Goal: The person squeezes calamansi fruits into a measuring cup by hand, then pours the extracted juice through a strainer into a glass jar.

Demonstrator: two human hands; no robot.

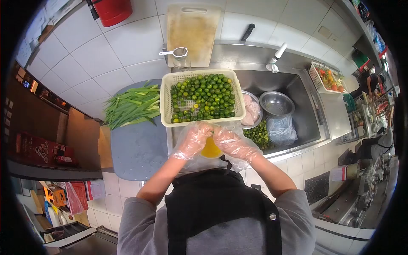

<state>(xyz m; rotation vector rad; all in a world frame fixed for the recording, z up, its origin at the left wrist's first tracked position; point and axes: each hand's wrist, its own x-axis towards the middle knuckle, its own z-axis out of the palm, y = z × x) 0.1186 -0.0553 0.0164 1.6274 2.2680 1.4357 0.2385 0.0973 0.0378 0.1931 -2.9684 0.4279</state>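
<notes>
My left hand [195, 139] and my right hand [229, 140], both in clear plastic gloves, meet just in front of a cream basket [165, 117]. Their fingertips pinch together on a small green calamansi [211, 132], mostly hidden by the fingers. Right below them is a container of yellow-orange juice [210, 149], its rim partly covered by the gloves. Many whole green calamansi [208, 93], a few yellowish, fill most of the basket. Squeezed green calamansi halves [257, 135] lie heaped at the left side of the sink, beside my right hand.
Long green leaves [134, 104] lie on a grey board [131, 148] at left. The sink [304, 102] holds a metal bowl [277, 104], a bowl of pale raw meat [250, 111] and a plastic bag [282, 130]. A strainer [179, 52] tops a glass behind the basket.
</notes>
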